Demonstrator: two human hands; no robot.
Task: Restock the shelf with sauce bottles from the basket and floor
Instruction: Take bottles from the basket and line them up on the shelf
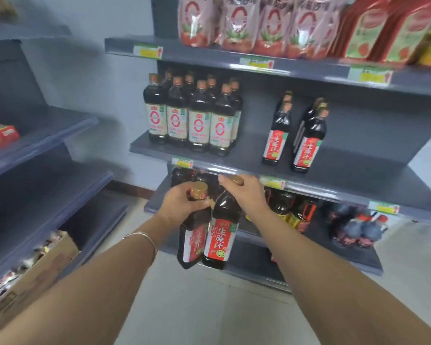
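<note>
I hold two dark sauce bottles with red labels side by side below the middle shelf (334, 170). My left hand (182, 202) grips the neck of the left bottle (193, 240), its gold cap showing above my fingers. My right hand (244, 192) is closed over the cap and neck of the right bottle (220, 237). On the middle shelf stand matching red-label bottles (306, 145) in two short rows, with bare shelf to their right. Several white-label bottles (197, 120) are grouped at the shelf's left end.
Red sauce pouches (234, 21) and ketchup bottles (383, 28) fill the top shelf. Lower shelves hold dark jugs (291, 210) and a wrapped bottle pack (356, 230). A cardboard box (35, 272) of goods sits on the left-hand shelving. The pale tiled floor (209, 307) lies below my arms.
</note>
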